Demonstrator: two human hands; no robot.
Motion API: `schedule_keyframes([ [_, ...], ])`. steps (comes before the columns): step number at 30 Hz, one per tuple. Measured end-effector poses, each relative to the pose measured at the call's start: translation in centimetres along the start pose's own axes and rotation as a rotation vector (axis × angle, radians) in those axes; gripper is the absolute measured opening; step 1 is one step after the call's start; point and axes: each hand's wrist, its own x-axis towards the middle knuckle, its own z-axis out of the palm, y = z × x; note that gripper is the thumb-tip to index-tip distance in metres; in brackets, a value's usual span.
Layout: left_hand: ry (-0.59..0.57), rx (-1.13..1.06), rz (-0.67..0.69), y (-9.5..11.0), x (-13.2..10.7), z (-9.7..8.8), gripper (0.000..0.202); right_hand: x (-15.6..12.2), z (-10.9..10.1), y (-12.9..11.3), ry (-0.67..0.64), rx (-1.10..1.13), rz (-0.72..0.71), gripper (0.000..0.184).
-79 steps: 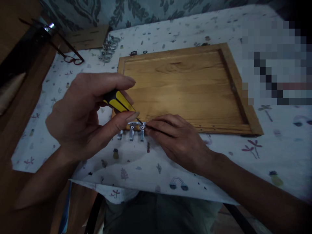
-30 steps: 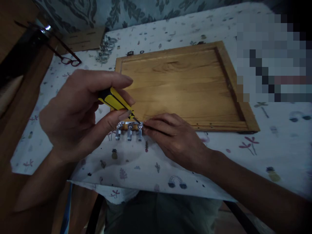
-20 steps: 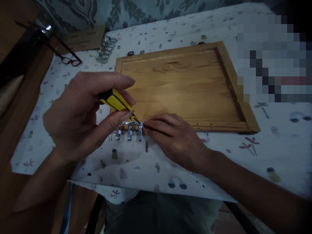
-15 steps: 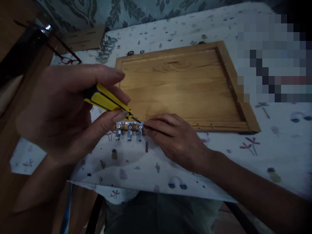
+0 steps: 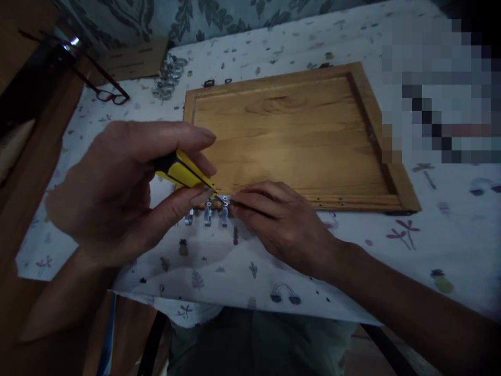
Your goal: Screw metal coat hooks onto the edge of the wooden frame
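My left hand (image 5: 117,188) grips a yellow and black screwdriver (image 5: 188,169), its shaft slanting down to the right. The tip meets the screw area of the rightmost metal hook (image 5: 225,214). This hook and two others stand in a row along the near edge of a framed wooden panel (image 5: 282,141), at its left end. Beside the rightmost hook lies my right hand (image 5: 285,224), its fingers closed together and the fingertips against the hook's right side. My left thumb and the screwdriver partly cover the other hooks (image 5: 207,216).
A pile of metal pieces (image 5: 168,78) lies by a cardboard piece (image 5: 135,60) at the back left. Glasses (image 5: 113,97) rest near the table's left edge. Small dark pieces (image 5: 209,83) lie behind the panel. A patterned cloth (image 5: 242,282) covers the table.
My left hand has moved right and slightly down with the screwdriver, whose tip sits lower on the rightmost hook. My right hand has stayed in place.
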Motion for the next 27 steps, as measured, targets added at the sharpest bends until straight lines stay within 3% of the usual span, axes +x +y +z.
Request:
schedule_keyframes([
  [3,-0.055,0.089,-0.093,0.6,0.0,-0.3,0.036,-0.1,0.0,0.0,-0.014,0.013,-0.002,0.02],
  [8,-0.13,0.031,0.134,0.2,0.4,-0.4,0.046,-0.1,-0.1,0.0,-0.006,0.014,-0.003,0.02],
  [10,-0.129,0.064,-0.007,0.3,0.4,-0.6,0.045,0.0,-0.2,0.0,-0.003,0.006,-0.002,0.021],
  [12,-0.108,0.022,-0.008,0.7,0.4,-0.7,0.041,0.1,-0.2,0.0,0.0,-0.006,-0.002,0.021],
  [14,-0.119,0.031,-0.135,1.0,0.3,-0.8,0.035,0.1,-0.2,-0.1,0.0,-0.019,-0.001,0.022],
  [16,-0.112,0.051,-0.177,1.1,0.3,-0.7,0.037,0.1,-0.2,-0.1,-0.004,-0.029,-0.001,0.022],
  [19,-0.111,0.05,-0.049,0.6,0.6,-0.6,0.045,0.0,-0.1,-0.1,-0.001,-0.027,-0.003,0.022],
  [23,-0.117,0.113,0.107,-0.1,1.2,-0.5,0.041,-0.1,0.0,-0.1,0.005,-0.012,0.0,0.02],
  [27,-0.056,0.123,0.078,-0.3,0.5,-0.6,0.048,-0.1,0.0,0.0,0.008,-0.007,0.001,0.021],
])
